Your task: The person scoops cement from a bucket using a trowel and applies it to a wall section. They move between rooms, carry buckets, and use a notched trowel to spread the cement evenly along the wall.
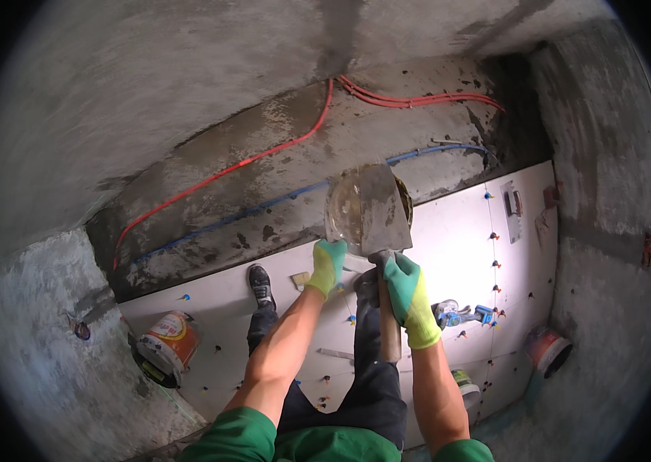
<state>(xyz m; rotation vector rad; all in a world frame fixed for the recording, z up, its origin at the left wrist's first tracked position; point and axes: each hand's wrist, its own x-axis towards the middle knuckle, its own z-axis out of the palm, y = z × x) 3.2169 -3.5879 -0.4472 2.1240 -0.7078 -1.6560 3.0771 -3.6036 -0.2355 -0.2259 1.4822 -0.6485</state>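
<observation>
My hands wear green and yellow work gloves. With my right hand [404,289] I grip a shovel low on its wooden handle [391,343], just behind the socket. The shovel's flat grey blade [385,215] lies over the right side of a round bucket [344,209] and hides part of its mouth. My left hand [329,266] is closed at the bucket's near rim. Grey-brown residue coats the bucket's inside, and how full it is cannot be made out.
Large white tiles [448,231] with coloured levelling clips cover the near floor. Beyond lies rough screed with red conduits [264,152] and a blue pipe [264,204]. Around me are a trowel [512,209], a blue power tool [460,314], an orange-white bucket [170,339] and another bucket [547,350].
</observation>
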